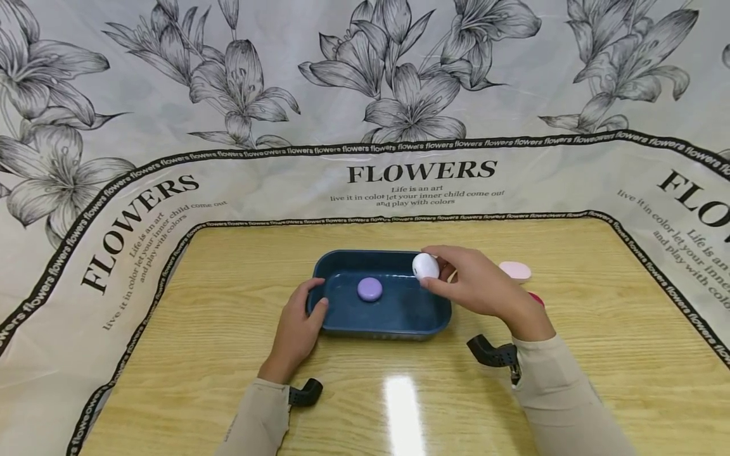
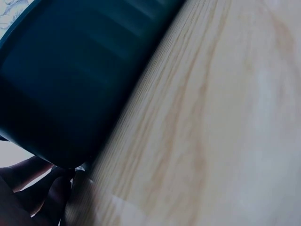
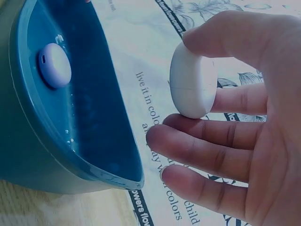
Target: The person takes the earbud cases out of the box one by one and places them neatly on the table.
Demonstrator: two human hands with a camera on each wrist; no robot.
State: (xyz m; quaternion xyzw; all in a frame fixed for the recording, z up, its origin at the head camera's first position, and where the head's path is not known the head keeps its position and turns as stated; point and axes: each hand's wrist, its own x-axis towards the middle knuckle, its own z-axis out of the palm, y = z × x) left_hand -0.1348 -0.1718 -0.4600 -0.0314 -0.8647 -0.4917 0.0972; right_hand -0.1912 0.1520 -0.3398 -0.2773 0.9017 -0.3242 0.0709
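A deep blue rectangular tray [image 1: 393,326] stands on the table. My left hand [image 1: 299,323] grips its left end, thumb over the rim; the left wrist view shows the fingers [image 2: 51,200] at the tray's corner. A round lilac case [image 1: 370,289] with a small slot lies on the tray's floor. Over the tray's right end, my right hand [image 1: 473,278] pinches a white rounded earbud-style case [image 1: 425,267]. In the right wrist view a fine seam runs round this white case [image 3: 193,84], held by thumb and fingers, with the other fingers loosely extended below.
To the right of the tray, a pale pink oval case [image 1: 516,272] lies on the wooden table [image 1: 228,285]. A dark pink thing [image 1: 536,297] shows partly behind my right wrist. A white flower-printed cloth [image 1: 274,183] borders the table at the back and sides.
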